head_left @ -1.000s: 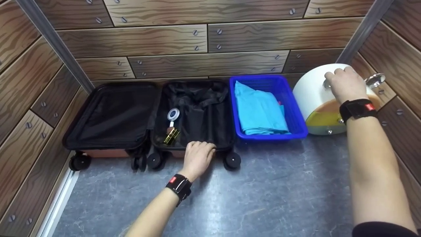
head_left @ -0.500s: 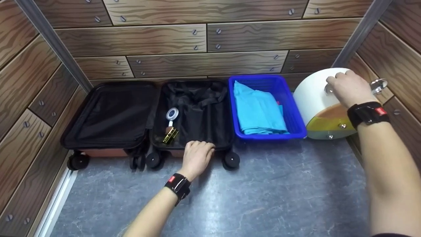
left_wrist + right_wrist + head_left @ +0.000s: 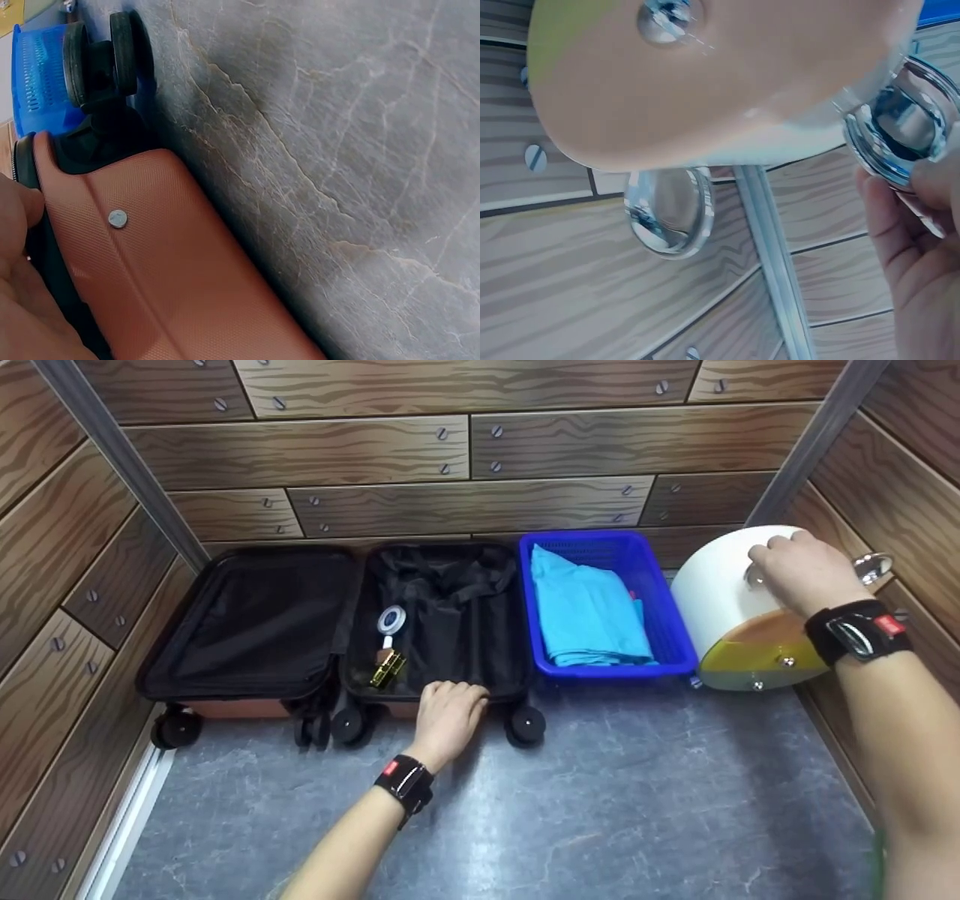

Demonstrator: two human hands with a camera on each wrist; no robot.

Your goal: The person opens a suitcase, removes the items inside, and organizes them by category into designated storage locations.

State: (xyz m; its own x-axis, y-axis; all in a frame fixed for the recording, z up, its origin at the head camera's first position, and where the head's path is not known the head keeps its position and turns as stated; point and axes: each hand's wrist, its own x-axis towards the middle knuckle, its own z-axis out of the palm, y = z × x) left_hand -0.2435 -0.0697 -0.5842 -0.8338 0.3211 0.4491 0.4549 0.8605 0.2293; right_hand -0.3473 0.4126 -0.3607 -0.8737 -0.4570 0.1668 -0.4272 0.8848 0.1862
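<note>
Two hands curled, holding: left [image 3: 448, 721], suitcase rim [image 3: 507, 694]; right [image 3: 804, 570], chrome handle [image 3: 904, 124]. Rivet [image 3: 118, 218]: left wrist view only.

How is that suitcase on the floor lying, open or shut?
Open: the suitcase lies with its two halves side by side, black linings facing up, neither half folded over the other.

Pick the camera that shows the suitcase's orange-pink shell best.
The left wrist view: it shows the shell close up, with the left hand at its edge. The head view shows only narrow strips below the black rims; the right wrist view shows none.
</note>
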